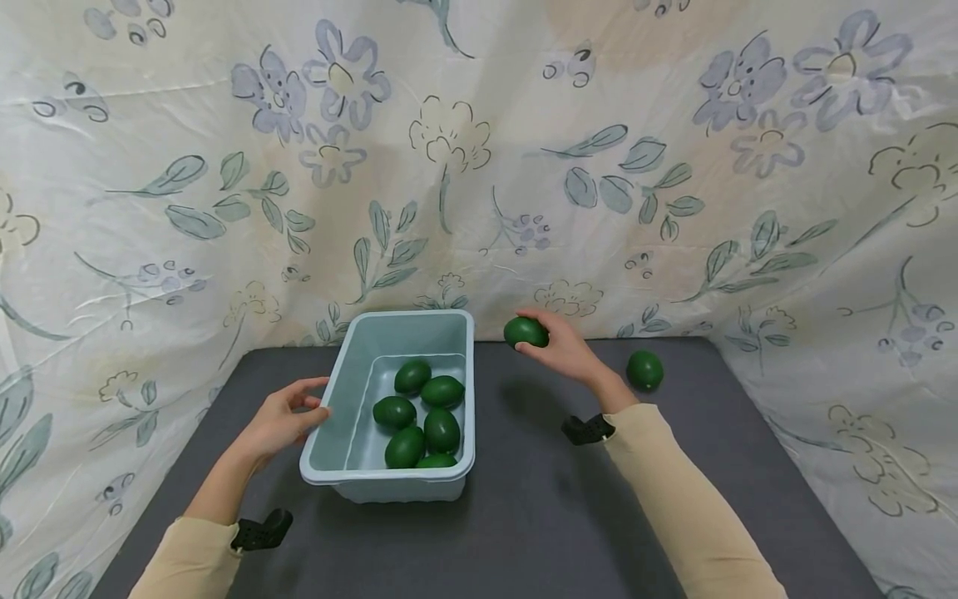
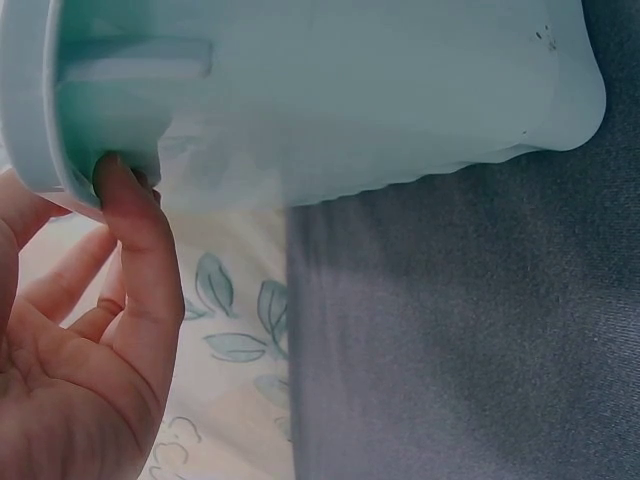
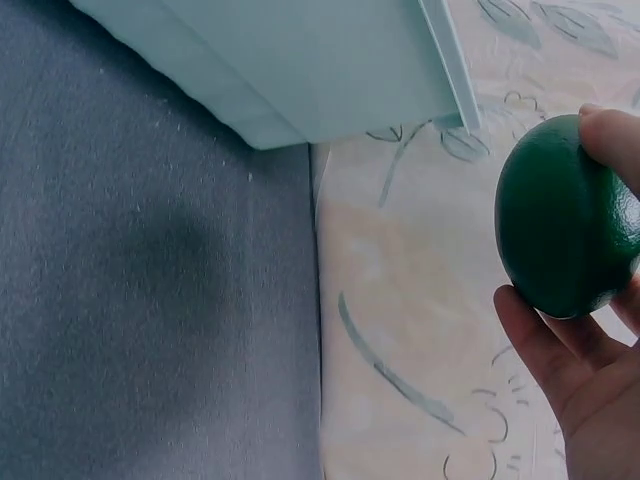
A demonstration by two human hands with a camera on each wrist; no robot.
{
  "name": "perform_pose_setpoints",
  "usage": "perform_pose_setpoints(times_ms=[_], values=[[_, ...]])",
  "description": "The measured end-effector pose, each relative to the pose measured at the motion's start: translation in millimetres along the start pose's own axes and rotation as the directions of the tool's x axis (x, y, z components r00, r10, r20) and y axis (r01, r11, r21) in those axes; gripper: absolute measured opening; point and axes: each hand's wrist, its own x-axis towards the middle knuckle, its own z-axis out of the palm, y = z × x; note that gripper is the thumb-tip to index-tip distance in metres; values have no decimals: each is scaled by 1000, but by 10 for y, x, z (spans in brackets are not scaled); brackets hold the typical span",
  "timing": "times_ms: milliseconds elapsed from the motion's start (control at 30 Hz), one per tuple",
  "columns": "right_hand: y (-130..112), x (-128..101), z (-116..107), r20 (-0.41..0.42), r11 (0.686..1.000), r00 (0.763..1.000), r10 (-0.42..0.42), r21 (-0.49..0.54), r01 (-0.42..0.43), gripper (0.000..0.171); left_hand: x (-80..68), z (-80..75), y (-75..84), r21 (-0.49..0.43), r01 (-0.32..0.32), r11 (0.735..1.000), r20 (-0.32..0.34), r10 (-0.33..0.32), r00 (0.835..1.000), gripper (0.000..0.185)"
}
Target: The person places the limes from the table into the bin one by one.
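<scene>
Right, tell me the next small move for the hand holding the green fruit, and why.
Probably carry the green fruit leftward over the bin and let go: the right hand grips it just past the rim, the left hand touches the bin's side, and six like it lie inside.

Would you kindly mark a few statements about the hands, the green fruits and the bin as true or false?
1. The right hand holds a green fruit in the air. True.
2. The light blue bin holds no fruit. False: six green fruits lie inside it.
3. The left hand touches the bin's left rim. True: the left wrist view shows a fingertip against the rim.
4. The held fruit is directly above the bin. False: it is to the right of the bin, over the dark mat.
5. A lone green fruit lies on the mat right of the right hand. True.
</scene>
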Motion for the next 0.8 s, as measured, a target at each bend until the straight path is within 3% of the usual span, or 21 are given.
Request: perform_pose_setpoints(times_ms=[800], values=[[-453, 211, 219, 29, 998, 997, -67, 22, 66, 53, 5, -9, 12, -5, 4, 1000, 13, -4, 1000, 61]])
